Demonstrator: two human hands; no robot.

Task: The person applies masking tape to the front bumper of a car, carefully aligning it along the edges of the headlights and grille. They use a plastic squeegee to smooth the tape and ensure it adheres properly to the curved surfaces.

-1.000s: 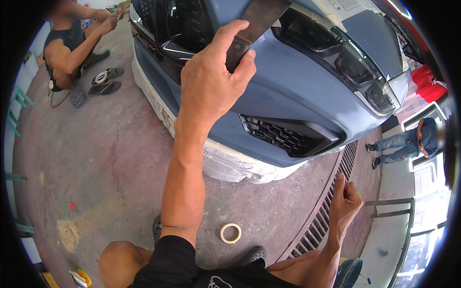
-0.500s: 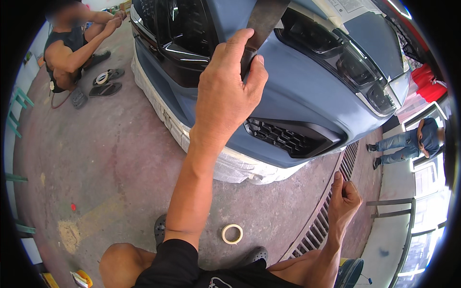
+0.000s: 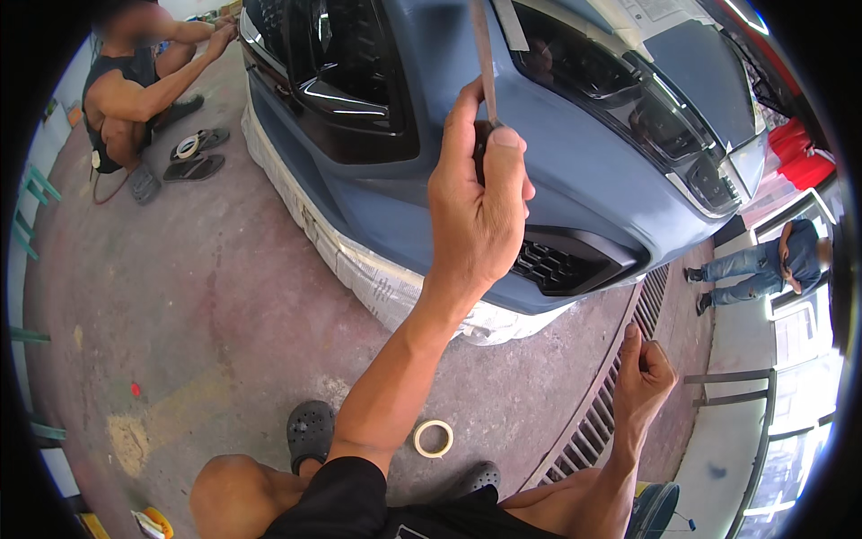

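My left hand (image 3: 480, 207) is raised before the car's front and closed around the dark handle of a putty knife (image 3: 486, 63). Its blade points up and shows nearly edge-on. Behind it is the dull blue-grey front bumper (image 3: 350, 193) of a car; I cannot tell whether the blade touches it. A dark headlight (image 3: 664, 126) sits to the right of the blade, and a black honeycomb vent (image 3: 561, 265) is partly covered by my wrist. My right hand (image 3: 643, 373) is a loose fist, thumb up, above my right thigh, with nothing showing in it.
Masking paper (image 3: 377, 292) skirts the bumper's lower edge. A tape roll (image 3: 434, 438) lies between my feet. A floor grate (image 3: 588, 427) runs at right. One person (image 3: 126, 99) crouches at far left near slippers (image 3: 197, 167); another (image 3: 759, 269) stands at right.
My left hand has moved right and slightly down, and turned, so the blade's broad face is now seen edge-on. My right hand has stayed in place.
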